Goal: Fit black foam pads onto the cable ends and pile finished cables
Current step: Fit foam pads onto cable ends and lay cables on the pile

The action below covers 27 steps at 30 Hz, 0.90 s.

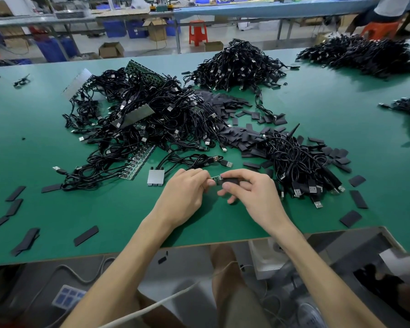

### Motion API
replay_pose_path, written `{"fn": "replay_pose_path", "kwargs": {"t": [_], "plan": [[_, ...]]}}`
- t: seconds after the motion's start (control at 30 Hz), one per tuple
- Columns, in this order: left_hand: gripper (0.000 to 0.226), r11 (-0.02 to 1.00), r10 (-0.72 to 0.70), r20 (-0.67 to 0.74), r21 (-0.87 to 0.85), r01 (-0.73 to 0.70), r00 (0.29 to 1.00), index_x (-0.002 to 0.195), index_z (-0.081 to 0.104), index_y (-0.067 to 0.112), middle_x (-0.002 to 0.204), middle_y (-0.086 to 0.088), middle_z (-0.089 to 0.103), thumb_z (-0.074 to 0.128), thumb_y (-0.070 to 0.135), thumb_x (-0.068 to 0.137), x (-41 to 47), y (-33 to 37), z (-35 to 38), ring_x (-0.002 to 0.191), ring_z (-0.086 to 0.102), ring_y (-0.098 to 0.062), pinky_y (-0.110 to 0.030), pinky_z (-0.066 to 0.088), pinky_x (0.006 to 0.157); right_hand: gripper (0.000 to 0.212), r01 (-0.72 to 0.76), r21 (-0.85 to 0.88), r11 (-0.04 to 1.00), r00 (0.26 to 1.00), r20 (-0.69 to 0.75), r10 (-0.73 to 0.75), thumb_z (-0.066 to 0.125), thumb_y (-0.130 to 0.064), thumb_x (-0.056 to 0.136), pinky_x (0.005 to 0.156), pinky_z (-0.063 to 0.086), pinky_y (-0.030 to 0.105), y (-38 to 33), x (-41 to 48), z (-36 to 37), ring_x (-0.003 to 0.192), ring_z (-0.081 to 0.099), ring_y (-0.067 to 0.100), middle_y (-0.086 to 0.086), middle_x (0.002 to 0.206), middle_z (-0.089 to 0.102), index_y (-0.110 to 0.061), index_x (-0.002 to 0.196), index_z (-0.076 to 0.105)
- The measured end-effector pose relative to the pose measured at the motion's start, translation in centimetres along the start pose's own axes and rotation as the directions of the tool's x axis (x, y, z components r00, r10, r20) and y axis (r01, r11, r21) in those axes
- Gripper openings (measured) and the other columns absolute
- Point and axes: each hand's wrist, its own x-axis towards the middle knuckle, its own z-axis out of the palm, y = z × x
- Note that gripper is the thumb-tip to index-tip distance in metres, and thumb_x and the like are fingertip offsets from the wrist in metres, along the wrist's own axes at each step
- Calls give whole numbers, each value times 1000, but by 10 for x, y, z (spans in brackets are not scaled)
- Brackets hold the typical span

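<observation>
- Green-matted tabletop fills our view, and we take the big tangled heap of black USB cables at its middle as our mark.
- Just nearer to us than the heap, our left hand pinches a small green circuit board on a cable end in curled fingers.
- Our right hand meets it there, thumb and fingers gripping a black rectangular foam pad whose end touches the board.
- Right of the heap lies a smaller pile of cables with black-sleeved ends, with loose black foam pads strewn between the two.
- At the heap's near edge lies a square silver plate.
- Far behind the heap, a red plastic stool stands on the floor.
</observation>
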Motion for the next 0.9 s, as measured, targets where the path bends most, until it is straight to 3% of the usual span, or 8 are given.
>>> {"fn": "replay_pose_path", "kwargs": {"t": [0.2,0.57,0.73,0.9], "plan": [[27,1000,4,-5,9,-4,1000,78,45,17,76,6,47,48,12,104,0,0,-2,74,52,-27,-39,39,74,17,32,-14,999,999,-27,-33,72,-7,93,65,54,21,0,1,1,59,69,13,1,74,77,-13,108,75],[28,1000,15,-26,-7,-15,1000,78,39,21,73,8,40,47,10,102,0,3,-4,72,49,-30,-42,38,71,16,97,-10,995,989,-107,-98,72,-2,92,62,57,25,0,-1,5,69,74,13,2,76,76,-14,102,75],[31,999,6,-18,-52,-7,1000,75,40,18,69,7,41,41,22,106,0,-1,-2,67,36,-20,-40,37,72,15,123,1,992,984,-130,-122,71,-2,92,62,57,25,1,-2,4,69,73,12,1,77,75,-13,102,76],[43,976,-27,12,-217,29,1000,68,39,18,60,4,42,36,37,106,0,-4,-4,61,41,-20,-33,31,66,25,156,39,987,978,-146,-148,70,4,91,64,55,21,-2,-2,4,72,73,12,5,89,76,-19,100,74]]}}
